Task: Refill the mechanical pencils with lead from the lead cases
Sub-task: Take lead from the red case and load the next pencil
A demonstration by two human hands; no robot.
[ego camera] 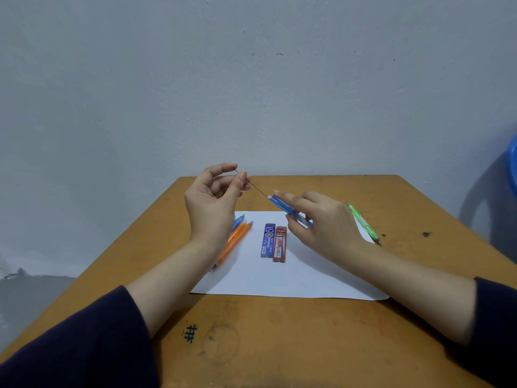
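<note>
lead tip at the pencil's mouth, both held above the table

my left hand (pixel 212 203) pinches a thin black stick of lead (pixel 256 186) between thumb and forefinger. from those fingers (pixel 242 177) the lead slants down and to the right, and its free end sits right at the pale open back end of the translucent blue mechanical pencil (pixel 289 210). my right hand (pixel 324 222) grips that pencil's barrel, forefinger along the top and thumb beneath, with the open end poking out past the fingertips toward the left hand. lead and barrel lie nearly on one line, so i judge the next move is a gentle push along it from the left fingers. whether the tip is already inside i cannot tell. below both hands, the flat blue lead case (pixel 268 240) and the red lead case (pixel 279 244) lie side by side on a white paper sheet (pixel 279 281).
</note>
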